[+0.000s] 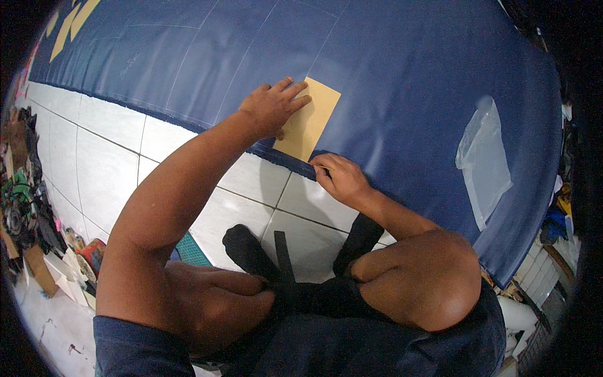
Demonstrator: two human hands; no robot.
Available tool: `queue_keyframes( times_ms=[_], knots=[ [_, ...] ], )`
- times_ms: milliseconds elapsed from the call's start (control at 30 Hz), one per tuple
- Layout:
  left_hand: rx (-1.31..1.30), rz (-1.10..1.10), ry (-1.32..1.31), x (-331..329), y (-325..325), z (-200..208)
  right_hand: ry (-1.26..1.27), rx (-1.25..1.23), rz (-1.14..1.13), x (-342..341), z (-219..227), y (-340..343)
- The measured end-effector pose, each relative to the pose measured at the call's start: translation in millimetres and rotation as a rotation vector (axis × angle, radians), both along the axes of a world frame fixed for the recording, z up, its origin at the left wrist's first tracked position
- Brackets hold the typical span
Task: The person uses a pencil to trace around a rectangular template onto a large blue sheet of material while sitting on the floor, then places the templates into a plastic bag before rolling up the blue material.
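Note:
A tan rectangular card (321, 116) lies flat on a wide sheet of dark blue fabric (414, 81), its near end close to the fabric's edge. My left hand (274, 105) rests over the card's left side with its fingers spread, pressing it down. At the card's near corner, my right hand (342, 178) is closed in a pinch by the fabric's edge. What its fingertips hold is too small to make out. Thin pale lines run across the fabric to the left and beyond the card.
A clear plastic bag (486, 160) lies on the fabric at right. More tan card pieces (68, 30) lie at the far left. White floor tiles (182, 147) show below the fabric, with a green mat (192, 250) beside my left leg. Clutter (44, 251) lines the left side.

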State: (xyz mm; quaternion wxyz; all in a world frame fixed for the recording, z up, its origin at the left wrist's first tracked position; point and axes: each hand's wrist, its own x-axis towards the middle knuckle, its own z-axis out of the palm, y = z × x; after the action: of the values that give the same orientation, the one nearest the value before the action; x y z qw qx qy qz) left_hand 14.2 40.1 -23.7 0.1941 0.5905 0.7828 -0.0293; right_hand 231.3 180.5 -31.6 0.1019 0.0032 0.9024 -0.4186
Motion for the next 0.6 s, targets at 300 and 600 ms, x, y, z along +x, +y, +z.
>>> queue_keyframes(
  times_ms=[300, 600],
  knots=[
    [0.003, -0.018, 0.01, -2.1, 2.6, -1.7, 0.021, 0.008, -0.031, -3.4, 0.0, 2.3],
    [-0.022, -0.041, 0.043, -2.2, 3.7, 3.0, 0.132, 0.222, -0.203, -72.6, -3.5, 60.4]
  ],
)
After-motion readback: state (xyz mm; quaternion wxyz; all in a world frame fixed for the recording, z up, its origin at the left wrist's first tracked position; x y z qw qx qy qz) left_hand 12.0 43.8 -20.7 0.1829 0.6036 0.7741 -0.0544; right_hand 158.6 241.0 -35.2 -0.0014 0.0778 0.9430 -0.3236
